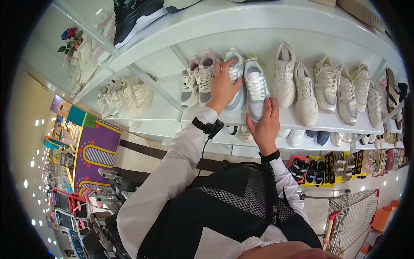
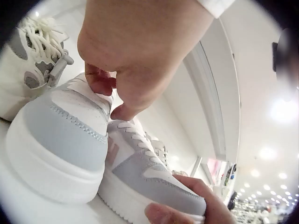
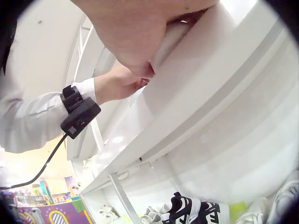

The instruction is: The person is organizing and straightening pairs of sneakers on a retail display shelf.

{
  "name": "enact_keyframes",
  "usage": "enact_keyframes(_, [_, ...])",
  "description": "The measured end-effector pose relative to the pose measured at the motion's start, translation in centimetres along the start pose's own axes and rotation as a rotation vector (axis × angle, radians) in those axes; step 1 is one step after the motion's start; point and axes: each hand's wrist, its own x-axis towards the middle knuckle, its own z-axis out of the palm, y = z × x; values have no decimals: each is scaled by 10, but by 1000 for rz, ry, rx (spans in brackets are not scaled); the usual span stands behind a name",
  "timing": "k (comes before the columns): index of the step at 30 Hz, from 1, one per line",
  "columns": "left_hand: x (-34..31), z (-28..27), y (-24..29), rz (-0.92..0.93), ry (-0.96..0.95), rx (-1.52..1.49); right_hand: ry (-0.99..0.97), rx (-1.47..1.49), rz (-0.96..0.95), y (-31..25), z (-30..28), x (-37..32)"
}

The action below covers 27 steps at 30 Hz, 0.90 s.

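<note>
A pair of light blue and white lace-up sneakers stands on a white shelf [image 1: 284, 117], toes toward me. My left hand [image 1: 224, 85] grips the left sneaker [image 1: 235, 103] over its laces, fingers curled and thumb on the side facing the other shoe. At the toe of the right sneaker [image 1: 256, 88], my right hand [image 1: 265, 128] has its thumb on one side and fingers on the other. The left wrist view shows that toe between the right thumb and fingers, with the grey-blue toe cap of the left sneaker [image 2: 65, 128] beside it.
Grey and white sneakers [image 1: 203, 82] stand to the left and cream sneakers [image 1: 283, 82] to the right. An upper shelf [image 1: 241, 21] overhangs. Below are more shoes, including black and white sneakers [image 3: 184, 210]. A shopping cart [image 1: 353, 216] stands at lower right.
</note>
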Motion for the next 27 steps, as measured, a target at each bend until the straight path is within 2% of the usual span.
enact_keyframes(6, [-4, -16, -2, -68, 52, -114, -60, 39, 5, -1, -7, 6])
enact_keyframes(11, [-1, -20, -6, -78, 40, -109, -140, 65, 9, -2, -10, 16])
enact_keyframes(14, [0, -19, -3, -149, 19, -116, -199, 39, 34, -9, -13, 23])
enact_keyframes(19, [0, -7, -12, 29, 126, -25, -220, -38, -20, -8, -11, 25])
enact_keyframes(27, [-7, -2, -13, 51, 126, -1, -228, -4, -57, -3, -21, 23])
